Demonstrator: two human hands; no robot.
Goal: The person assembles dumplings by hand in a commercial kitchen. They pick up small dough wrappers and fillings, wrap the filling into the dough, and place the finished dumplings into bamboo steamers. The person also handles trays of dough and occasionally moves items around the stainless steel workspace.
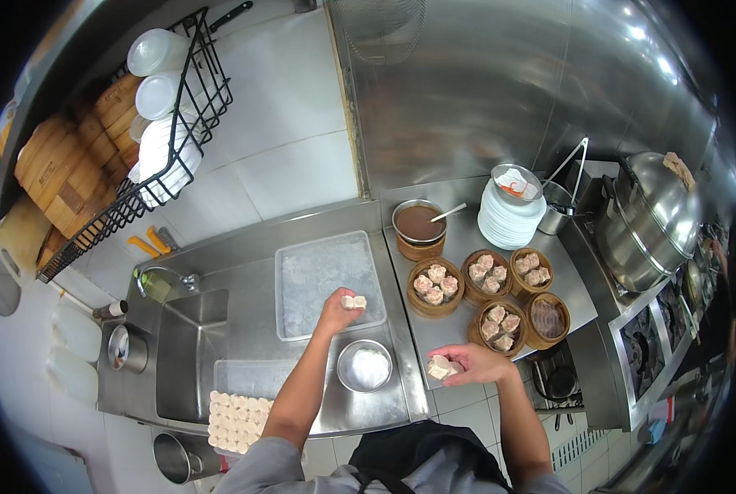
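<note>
My left hand (338,313) holds pale dumplings (353,302) above the near right part of a translucent plastic tray (294,247) with a whitish coating. My right hand (476,364) grips more dumplings (442,367) near the counter's front edge, just below the bamboo steamers. A steel bowl of white powder (365,369) sits between my arms. Several round bamboo steamers (435,312) stand at the right, most with open-topped shumai; another steamer (548,321) shows no shumai inside. Rows of pale dumplings (238,420) fill a tray at the lower left, partly behind my left forearm.
A steel sink (189,358) is at the left. Behind the steamers stand a bowl of brown sauce (419,223) with a spoon and a stack of white plates (511,216). A large steel steamer pot (645,222) stands at the right. A black wire rack (176,142) hangs upper left.
</note>
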